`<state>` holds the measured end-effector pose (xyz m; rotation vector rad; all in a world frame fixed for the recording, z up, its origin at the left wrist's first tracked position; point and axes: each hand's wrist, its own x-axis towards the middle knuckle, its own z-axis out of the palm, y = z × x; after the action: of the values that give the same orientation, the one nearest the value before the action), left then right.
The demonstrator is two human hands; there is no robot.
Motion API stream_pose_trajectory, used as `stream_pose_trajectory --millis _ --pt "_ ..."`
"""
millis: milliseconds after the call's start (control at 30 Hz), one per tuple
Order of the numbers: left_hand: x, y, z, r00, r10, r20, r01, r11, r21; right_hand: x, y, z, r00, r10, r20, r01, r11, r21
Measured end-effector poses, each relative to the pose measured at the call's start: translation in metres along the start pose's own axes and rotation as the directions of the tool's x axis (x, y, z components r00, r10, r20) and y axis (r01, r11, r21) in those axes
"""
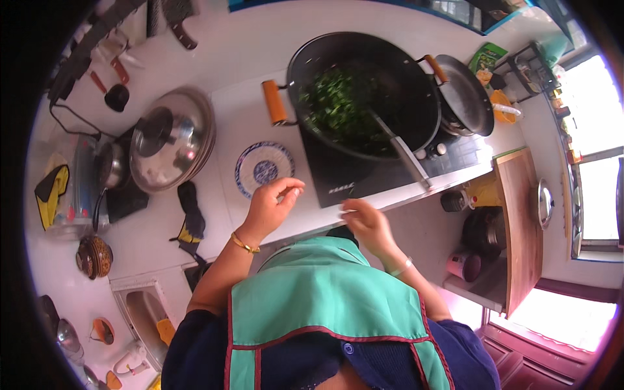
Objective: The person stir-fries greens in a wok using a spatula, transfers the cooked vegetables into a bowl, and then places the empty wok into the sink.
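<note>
Both my hands are held apart in front of the counter edge. My left hand (276, 200), with a gold bracelet on the wrist, hovers by the near rim of a blue-and-white plate (242, 170); its fingers are loosely bent around nothing visible. My right hand (368, 225), a pale bangle at its wrist, is slightly blurred, fingers half curled and seemingly holding nothing. Beyond them a large black wok (406, 84) with wooden handles sits on the black cooktop (331, 175). Chopped green leaves (341, 101) lie in it, and a metal-handled spatula (409, 159) leans over its near rim.
Stacked steel lids (170, 146) stand left of the plate, near a dark glove (190, 211). A black frying pan (467, 94) is right of the wok. Farther left are a patterned jar (95, 257) and a sink (144, 318). A wooden board (523, 227) stands upright at right.
</note>
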<state>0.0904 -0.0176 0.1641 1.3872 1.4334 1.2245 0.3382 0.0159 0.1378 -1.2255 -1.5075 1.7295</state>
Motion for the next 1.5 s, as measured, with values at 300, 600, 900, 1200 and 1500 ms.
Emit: stream_pose_trajectory --millis 300,600,900,1200,1500 --pt "-0.03 -0.181 -0.072 0.912 -0.248 -0.328 0.389 0.779 0.493 0.14 0.174 0.148 0.944 0.166 -0.284 -0.195 0.978 -0.077" --pt "-0.053 -0.215 -0.07 0.865 -0.236 -0.443 0.438 0.786 0.436 0.112 0.098 0.175 0.945 0.214 -0.247 -0.204 0.977 0.065" --pt "-0.078 0.05 -0.1 0.935 -0.293 -0.199 0.07 0.703 -0.708 0.006 -0.084 0.122 0.993 -0.091 -0.069 0.109 0.936 0.335" --pt "0.001 0.099 -0.034 0.965 -0.117 -0.234 -0.1 0.66 -0.745 -0.012 -0.154 -0.043 0.608 -0.791 0.062 0.414 0.249 -0.875" --pt "0.047 0.088 0.058 0.83 -0.31 -0.463 -0.17 0.65 -0.741 0.043 -0.172 -0.141 0.878 -0.294 0.377 0.382 -0.044 -0.923"
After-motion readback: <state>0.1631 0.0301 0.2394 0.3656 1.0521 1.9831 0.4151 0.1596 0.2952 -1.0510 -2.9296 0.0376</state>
